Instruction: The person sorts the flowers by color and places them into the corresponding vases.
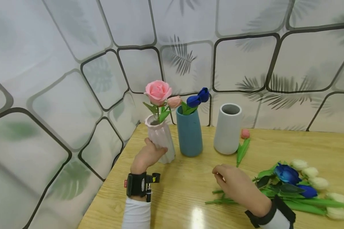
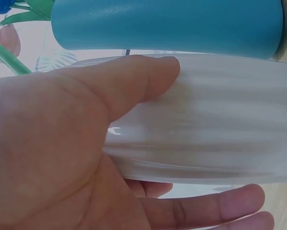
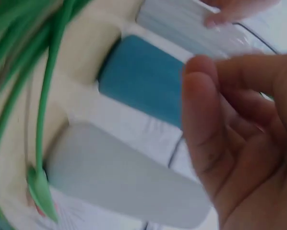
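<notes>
Leaf-patterned backdrop rises behind the wooden surface in the head view. Pleated vase, a pink rose in its mouth, stands with the left hand clamped round it from seven o'clock. Teal vase and white vase follow toward three o'clock. Right hand, loosely curled and holding nothing, hides part of the stems of the flower bundle.

Left wrist view: the thumb lies across the pleats, a detail harder to see from above; the vase's mouth is covered, its base cut off at three o'clock.

Right wrist view is blurred: bundle stems at ten o'clock, heads mostly cropped; whether thumb and forefinger touch, I cannot tell.
</notes>
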Demonstrator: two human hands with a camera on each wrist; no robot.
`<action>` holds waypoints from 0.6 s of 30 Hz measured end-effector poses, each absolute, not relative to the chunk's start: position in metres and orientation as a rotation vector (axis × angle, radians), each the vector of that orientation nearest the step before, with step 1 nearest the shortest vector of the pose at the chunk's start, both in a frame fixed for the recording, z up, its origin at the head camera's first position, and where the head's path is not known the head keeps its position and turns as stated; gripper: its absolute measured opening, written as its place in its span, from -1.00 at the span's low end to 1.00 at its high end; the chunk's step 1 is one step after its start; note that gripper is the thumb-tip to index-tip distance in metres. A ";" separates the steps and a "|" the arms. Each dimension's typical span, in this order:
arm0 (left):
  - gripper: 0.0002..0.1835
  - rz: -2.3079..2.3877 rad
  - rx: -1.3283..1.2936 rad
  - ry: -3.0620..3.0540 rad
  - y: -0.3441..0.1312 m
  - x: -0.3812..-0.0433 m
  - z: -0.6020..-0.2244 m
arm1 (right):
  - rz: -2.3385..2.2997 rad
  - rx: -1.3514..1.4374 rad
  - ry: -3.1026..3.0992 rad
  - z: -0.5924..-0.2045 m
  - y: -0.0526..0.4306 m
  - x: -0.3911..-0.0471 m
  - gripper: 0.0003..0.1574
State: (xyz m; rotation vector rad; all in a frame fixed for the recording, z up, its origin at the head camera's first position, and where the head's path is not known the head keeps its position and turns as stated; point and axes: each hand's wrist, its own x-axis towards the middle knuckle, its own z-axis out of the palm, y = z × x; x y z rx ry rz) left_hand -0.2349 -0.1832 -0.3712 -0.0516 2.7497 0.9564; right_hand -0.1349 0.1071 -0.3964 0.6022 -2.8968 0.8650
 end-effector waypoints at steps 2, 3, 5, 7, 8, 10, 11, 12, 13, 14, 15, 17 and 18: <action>0.04 0.959 -0.056 2.747 -0.183 -0.235 -0.371 | 0.824 0.633 -2.996 -0.395 0.117 -0.133 -0.93; 0.03 0.962 -0.061 2.743 -0.183 -0.234 -0.371 | 0.814 0.646 -3.052 -0.395 0.122 -0.132 -0.95; 0.01 0.953 -0.072 2.737 -0.183 -0.233 -0.370 | 0.792 0.653 -3.152 -0.397 0.131 -0.128 -0.93; -0.02 0.923 -0.080 2.736 -0.183 -0.233 -0.370 | 0.740 0.639 -3.228 -0.399 0.141 -0.125 -0.88; -0.03 0.907 -0.081 2.736 -0.182 -0.233 -0.370 | 0.709 0.621 -3.257 -0.400 0.145 -0.123 -0.84; -0.07 0.865 -0.078 2.743 -0.182 -0.233 -0.370 | 0.640 0.589 -3.289 -0.405 0.153 -0.118 -0.68; -0.10 0.848 -0.071 2.749 -0.181 -0.232 -0.370 | 0.610 0.570 -3.302 -0.407 0.156 -0.117 -0.59; -0.12 0.839 -0.067 2.754 -0.181 -0.232 -0.369 | 0.587 0.562 -3.308 -0.409 0.158 -0.115 -0.48; -0.16 0.833 -0.062 2.757 -0.181 -0.232 -0.369 | 0.568 0.557 -3.314 -0.412 0.161 -0.113 -0.40; -0.20 0.827 -0.057 2.761 -0.181 -0.232 -0.369 | 0.539 0.564 -3.311 -0.414 0.163 -0.112 -0.36; -0.24 0.823 -0.049 2.765 -0.181 -0.232 -0.369 | 0.513 0.565 -3.309 -0.417 0.165 -0.110 -0.32; -0.32 0.808 -0.036 2.772 -0.181 -0.231 -0.369 | 0.485 0.565 -3.307 -0.422 0.168 -0.109 -0.30; -0.35 0.798 -0.034 2.775 -0.181 -0.231 -0.369 | 0.474 0.567 -3.299 -0.424 0.169 -0.109 -0.31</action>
